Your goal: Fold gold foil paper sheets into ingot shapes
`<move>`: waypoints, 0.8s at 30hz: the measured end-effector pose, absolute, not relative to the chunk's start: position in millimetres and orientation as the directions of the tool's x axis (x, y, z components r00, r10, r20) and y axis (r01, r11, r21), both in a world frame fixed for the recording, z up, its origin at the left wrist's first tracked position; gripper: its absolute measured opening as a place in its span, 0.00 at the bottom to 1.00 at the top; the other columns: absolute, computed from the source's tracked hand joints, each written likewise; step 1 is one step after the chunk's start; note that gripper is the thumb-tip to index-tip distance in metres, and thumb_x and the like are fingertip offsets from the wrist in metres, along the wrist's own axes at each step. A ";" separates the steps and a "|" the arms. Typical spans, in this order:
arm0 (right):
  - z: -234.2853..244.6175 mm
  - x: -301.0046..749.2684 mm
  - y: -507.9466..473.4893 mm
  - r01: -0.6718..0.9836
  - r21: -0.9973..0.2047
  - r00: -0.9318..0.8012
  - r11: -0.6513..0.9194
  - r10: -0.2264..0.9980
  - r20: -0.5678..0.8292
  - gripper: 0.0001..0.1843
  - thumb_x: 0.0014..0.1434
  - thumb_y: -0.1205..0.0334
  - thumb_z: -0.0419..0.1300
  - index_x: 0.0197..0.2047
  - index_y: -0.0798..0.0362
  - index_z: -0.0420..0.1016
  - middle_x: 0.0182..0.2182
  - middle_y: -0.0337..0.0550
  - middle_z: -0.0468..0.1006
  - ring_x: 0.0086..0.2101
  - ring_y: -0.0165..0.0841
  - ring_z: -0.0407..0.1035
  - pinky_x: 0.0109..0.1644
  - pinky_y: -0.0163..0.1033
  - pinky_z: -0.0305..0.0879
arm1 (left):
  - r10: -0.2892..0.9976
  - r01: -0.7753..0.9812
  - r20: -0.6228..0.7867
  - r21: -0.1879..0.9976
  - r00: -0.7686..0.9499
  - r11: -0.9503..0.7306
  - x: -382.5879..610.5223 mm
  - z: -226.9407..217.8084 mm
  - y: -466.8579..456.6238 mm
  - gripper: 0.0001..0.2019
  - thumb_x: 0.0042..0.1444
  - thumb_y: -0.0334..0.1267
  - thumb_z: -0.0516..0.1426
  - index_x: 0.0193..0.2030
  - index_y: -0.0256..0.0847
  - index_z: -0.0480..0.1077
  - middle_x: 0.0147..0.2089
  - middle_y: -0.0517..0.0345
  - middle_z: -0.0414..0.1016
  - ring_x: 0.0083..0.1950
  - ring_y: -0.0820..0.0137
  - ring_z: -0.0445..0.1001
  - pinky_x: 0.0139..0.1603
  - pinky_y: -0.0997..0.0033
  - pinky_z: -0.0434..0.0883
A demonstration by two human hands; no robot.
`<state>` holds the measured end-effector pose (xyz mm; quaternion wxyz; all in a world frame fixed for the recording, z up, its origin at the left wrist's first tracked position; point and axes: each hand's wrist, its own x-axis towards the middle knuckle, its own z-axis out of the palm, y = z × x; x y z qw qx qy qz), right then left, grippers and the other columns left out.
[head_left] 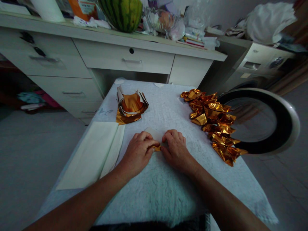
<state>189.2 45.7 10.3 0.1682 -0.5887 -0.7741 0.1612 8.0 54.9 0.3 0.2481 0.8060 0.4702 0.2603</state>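
My left hand (138, 151) and my right hand (175, 148) lie side by side in the middle of a white towel-covered table (168, 186). Both have their fingers curled, pinching a small piece of gold foil paper (157, 148) between them; a pale sheet edge (152, 132) shows just beyond the knuckles. A stack of unfolded gold foil sheets (131, 107) sits at the far left of the table. A heap of several folded gold foil pieces (213, 122) runs along the right edge.
White paper sheets (92, 154) lie along the table's left side. Behind stands a white desk with drawers (125, 59), carrying a watermelon (121, 12) and clutter. A washing machine with its round door (261, 120) open stands at the right.
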 end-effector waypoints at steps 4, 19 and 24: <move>7.1 187.6 43.9 0.862 -0.414 -0.265 0.294 0.956 0.126 0.12 0.59 0.63 0.56 0.46 0.54 0.65 0.48 0.51 0.68 0.49 0.43 0.59 0.52 0.50 0.57 | 0.888 0.629 0.164 0.651 0.431 -0.425 7.9 0.6 56.3 0.15 0.56 0.25 0.56 0.45 0.46 0.78 0.45 0.55 0.70 0.48 0.62 0.66 0.51 0.58 0.67; 7.2 187.5 44.9 0.871 -0.419 -0.239 0.259 0.966 0.100 0.26 0.59 0.58 0.56 0.60 0.55 0.61 0.57 0.54 0.66 0.56 0.46 0.57 0.61 0.53 0.52 | 0.886 0.629 0.146 0.655 0.439 -0.420 6.8 -1.3 57.8 0.14 0.57 0.27 0.57 0.46 0.45 0.78 0.44 0.55 0.71 0.49 0.62 0.66 0.52 0.58 0.67; 7.1 191.8 45.7 0.874 -0.423 -0.242 0.239 0.969 0.048 0.32 0.58 0.62 0.55 0.66 0.53 0.57 0.61 0.53 0.62 0.60 0.46 0.54 0.64 0.55 0.49 | 0.888 0.636 0.145 0.649 0.436 -0.418 6.4 -1.9 57.8 0.15 0.56 0.26 0.58 0.46 0.46 0.78 0.45 0.55 0.71 0.50 0.62 0.66 0.53 0.58 0.67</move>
